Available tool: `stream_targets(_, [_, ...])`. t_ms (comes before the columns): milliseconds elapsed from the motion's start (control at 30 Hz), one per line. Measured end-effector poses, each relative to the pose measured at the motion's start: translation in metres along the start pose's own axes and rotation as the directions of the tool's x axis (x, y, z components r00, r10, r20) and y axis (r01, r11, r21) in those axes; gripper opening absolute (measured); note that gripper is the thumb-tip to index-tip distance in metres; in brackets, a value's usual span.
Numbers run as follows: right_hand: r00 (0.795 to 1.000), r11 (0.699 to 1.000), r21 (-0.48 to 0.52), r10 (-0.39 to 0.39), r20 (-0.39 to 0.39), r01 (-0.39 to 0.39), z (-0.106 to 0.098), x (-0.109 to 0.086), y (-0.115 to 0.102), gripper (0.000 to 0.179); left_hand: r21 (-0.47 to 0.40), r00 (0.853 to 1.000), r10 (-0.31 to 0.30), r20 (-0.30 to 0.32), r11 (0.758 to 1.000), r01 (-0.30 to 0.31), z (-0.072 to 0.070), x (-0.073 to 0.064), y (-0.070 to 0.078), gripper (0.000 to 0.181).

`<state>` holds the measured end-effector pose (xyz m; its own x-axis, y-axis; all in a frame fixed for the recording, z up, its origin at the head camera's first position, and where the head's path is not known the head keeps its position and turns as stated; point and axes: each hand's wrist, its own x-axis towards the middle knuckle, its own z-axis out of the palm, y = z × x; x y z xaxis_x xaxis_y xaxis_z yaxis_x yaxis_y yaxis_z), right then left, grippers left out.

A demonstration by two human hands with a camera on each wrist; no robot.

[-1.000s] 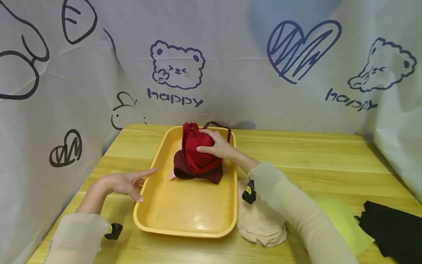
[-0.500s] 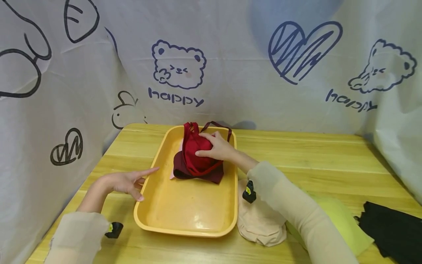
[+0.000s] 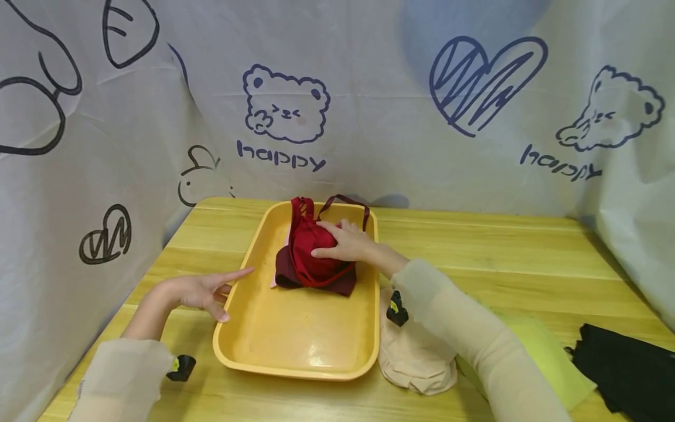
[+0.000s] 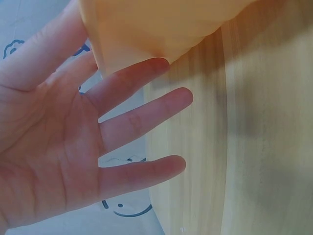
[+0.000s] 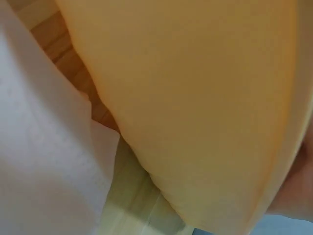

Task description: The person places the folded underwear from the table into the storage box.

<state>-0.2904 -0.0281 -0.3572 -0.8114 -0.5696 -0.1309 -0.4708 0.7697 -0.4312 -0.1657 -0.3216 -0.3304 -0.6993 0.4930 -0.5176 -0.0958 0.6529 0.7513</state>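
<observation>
A red bra (image 3: 316, 258) with thin straps lies over dark maroon fabric (image 3: 285, 271) at the far end of a yellow tray (image 3: 296, 373). A sliver of pink cloth (image 3: 273, 283) peeks out on the left. My right hand (image 3: 345, 241) rests on top of the red bra, thumb spread from the fingers. At the tray's left rim, my left hand (image 3: 203, 293) has its index finger reaching over the edge and its thumb lower down along the side. The left wrist view shows straight, spread fingers (image 4: 146, 120) beside the tray wall. In the right wrist view, the tray hides most of the right hand.
A beige garment (image 3: 413, 357) lies against the tray's right side, partly under the right forearm. Further right are yellow-green fabric (image 3: 548, 357) and black fabric (image 3: 627, 369) on the wooden table (image 3: 474, 234). White drawn-on sheeting (image 3: 369, 117) hangs behind.
My right hand has shifted slightly toward the near side while on the red bra, and the bra's top has settled a little lower. The left hand stays at the rim.
</observation>
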Motion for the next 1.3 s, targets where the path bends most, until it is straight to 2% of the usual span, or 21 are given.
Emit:
stream_targets(100, [1.0,0.999,0.033,0.006,0.022,-0.006,0.001,0.001,0.004,0.077,0.003,1.0,0.003,0.003,1.0,-0.003,0.0,0.001,0.002,0.103])
stream_targets(433, [1.0,0.991,0.134,-0.016,0.02,0.013,-0.002,-0.002,0.008,0.076,0.026,1.0,0.0,-0.001,1.0,0.0,0.002,0.002,0.004,0.104])
stream_targets(733, [0.996,0.979,0.181,-0.081,-0.045,0.088,-0.011,-0.009,0.015,0.077,0.019,1.0,0.011,0.011,1.0,-0.012,0.005,0.003,-0.003,0.104])
stream_targets(1000, [0.973,0.943,0.253,-0.183,-0.143,0.215,-0.024,-0.035,0.035,0.066,0.025,0.999,0.034,0.016,0.999,-0.034,0.005,0.001,-0.004,0.105])
stream_targets(1133, [0.965,0.921,0.306,-0.195,-0.173,0.241,-0.028,-0.05,0.047,0.063,0.028,0.999,0.031,0.019,0.999,-0.032,0.004,0.001,-0.003,0.106])
stream_targets(1300, [0.968,0.897,0.37,-0.196,-0.16,0.242,-0.03,-0.069,0.06,0.061,0.017,0.999,0.029,0.024,0.999,-0.029,0.003,0.002,-0.001,0.105])
